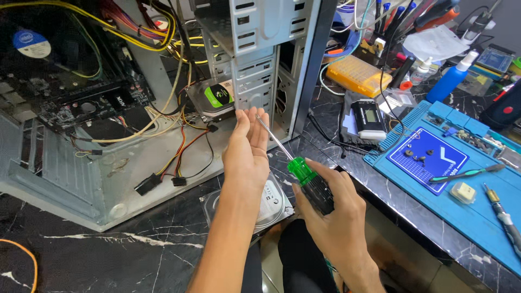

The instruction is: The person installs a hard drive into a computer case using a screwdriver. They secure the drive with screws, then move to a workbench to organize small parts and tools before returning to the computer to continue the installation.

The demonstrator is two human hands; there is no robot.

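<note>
The right hand is wrapped tight around a screwdriver with a green and black handle. Its thin metal tip points up at the open computer case. The left hand is flat and spread out, holding nothing, just beside the tip. A hard drive lies on the dark counter under the hands.

Two hard drives, one in the open computer case and one on the worktop; two hands; one green-handled screwdriver; one blue repair mat; one blue spray bottle; one orange parts box.
</note>
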